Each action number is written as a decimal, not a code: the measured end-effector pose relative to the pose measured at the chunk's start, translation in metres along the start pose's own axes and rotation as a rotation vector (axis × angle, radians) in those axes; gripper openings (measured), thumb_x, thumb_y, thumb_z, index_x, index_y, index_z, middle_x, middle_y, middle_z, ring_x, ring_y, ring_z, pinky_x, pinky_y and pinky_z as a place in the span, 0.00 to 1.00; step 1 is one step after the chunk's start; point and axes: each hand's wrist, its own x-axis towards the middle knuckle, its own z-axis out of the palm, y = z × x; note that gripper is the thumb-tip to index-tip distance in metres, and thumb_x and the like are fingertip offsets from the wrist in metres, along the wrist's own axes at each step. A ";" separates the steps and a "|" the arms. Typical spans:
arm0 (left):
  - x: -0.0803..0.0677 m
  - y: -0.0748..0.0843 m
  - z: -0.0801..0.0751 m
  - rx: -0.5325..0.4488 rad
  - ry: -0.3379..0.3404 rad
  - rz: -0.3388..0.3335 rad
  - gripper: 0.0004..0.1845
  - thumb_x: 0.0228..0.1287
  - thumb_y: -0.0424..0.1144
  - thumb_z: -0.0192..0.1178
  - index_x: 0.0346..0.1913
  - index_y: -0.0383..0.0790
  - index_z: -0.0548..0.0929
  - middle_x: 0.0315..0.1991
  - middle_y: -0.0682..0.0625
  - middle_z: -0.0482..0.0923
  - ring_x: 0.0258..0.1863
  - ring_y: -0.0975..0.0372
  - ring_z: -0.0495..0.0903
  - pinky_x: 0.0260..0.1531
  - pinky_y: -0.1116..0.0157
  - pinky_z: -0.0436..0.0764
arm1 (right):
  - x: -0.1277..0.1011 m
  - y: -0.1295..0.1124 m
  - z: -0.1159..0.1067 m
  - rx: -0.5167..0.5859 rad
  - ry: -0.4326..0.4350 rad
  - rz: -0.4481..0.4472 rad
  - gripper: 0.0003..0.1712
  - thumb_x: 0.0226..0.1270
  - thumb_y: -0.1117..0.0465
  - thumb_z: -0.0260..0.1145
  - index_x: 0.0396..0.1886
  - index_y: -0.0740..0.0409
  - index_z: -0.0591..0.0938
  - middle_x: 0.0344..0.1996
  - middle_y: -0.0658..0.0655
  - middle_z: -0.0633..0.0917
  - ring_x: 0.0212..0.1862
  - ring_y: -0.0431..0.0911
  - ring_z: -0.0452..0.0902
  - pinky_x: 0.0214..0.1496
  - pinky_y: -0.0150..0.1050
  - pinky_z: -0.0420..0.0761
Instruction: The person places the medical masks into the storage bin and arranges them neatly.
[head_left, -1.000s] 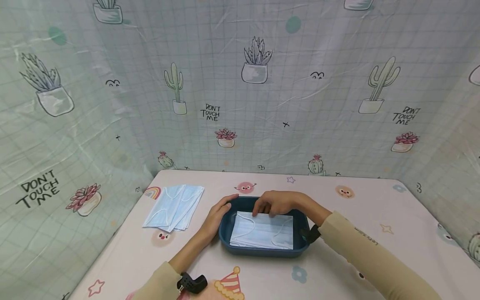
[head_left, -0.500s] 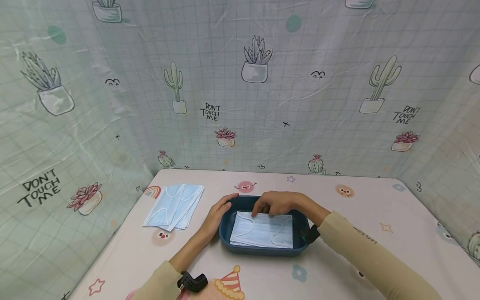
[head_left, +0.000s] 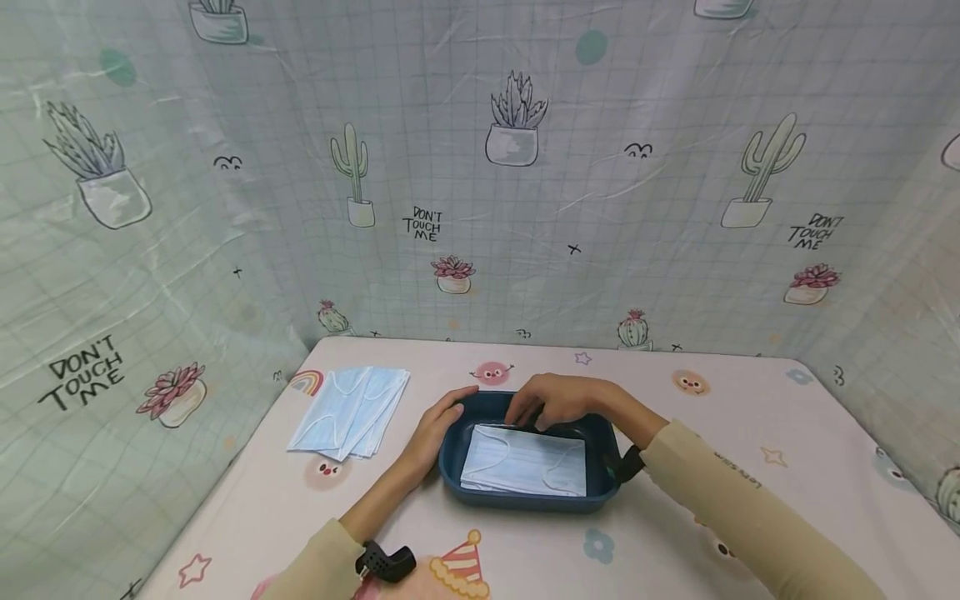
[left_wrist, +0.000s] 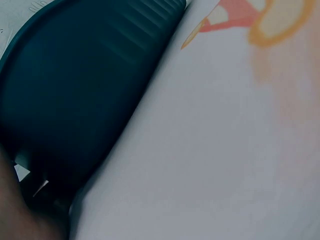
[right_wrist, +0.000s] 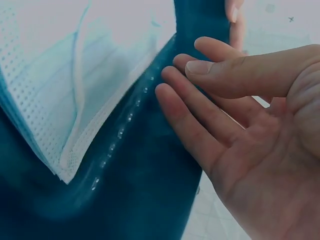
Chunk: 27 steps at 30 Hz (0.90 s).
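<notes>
A stack of light-blue disposable face masks (head_left: 522, 463) lies in a dark-blue plastic tub (head_left: 532, 502). At the tub's left end my left hand (head_left: 430, 433) holds the rim, its thumb on the edge and fingers along the outside. Only a blurred part of the left hand (left_wrist: 22, 215) shows in the left wrist view, beside the tub's outer wall (left_wrist: 65, 90). My right hand (head_left: 558, 400) hovers over the tub's far side, just behind the stack. In the right wrist view the right hand's fingers (right_wrist: 195, 120) are loosely bent and apart from the masks (right_wrist: 100, 65), with nothing between them.
Several more masks (head_left: 348, 412) lie fanned out on the table to the left of the tub. The table (head_left: 712, 450) has a pale cover with printed cartoons. Behind it hangs a cactus-patterned curtain (head_left: 465, 192).
My right hand has lifted slightly off the far edge of the mask stack, which it was touching before. My left hand and the tub have stayed in place.
</notes>
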 end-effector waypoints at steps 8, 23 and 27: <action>-0.002 0.002 0.001 -0.001 0.001 -0.006 0.23 0.83 0.41 0.42 0.73 0.49 0.74 0.75 0.50 0.71 0.80 0.54 0.62 0.82 0.47 0.52 | -0.011 -0.004 -0.004 0.060 0.012 -0.051 0.28 0.61 0.82 0.60 0.62 0.69 0.82 0.59 0.67 0.85 0.58 0.57 0.85 0.59 0.38 0.85; 0.000 0.001 0.001 -0.020 0.002 -0.002 0.22 0.83 0.41 0.43 0.73 0.49 0.75 0.75 0.51 0.71 0.80 0.55 0.61 0.82 0.47 0.52 | -0.069 0.007 -0.013 0.183 0.302 -0.123 0.18 0.75 0.67 0.62 0.61 0.58 0.83 0.58 0.68 0.84 0.56 0.59 0.85 0.53 0.37 0.86; -0.001 0.001 0.001 -0.011 0.004 -0.014 0.22 0.83 0.42 0.42 0.73 0.50 0.75 0.76 0.51 0.71 0.80 0.55 0.61 0.82 0.47 0.53 | -0.086 0.017 -0.008 0.211 0.426 -0.135 0.16 0.76 0.65 0.62 0.59 0.60 0.83 0.56 0.67 0.85 0.51 0.53 0.86 0.49 0.40 0.88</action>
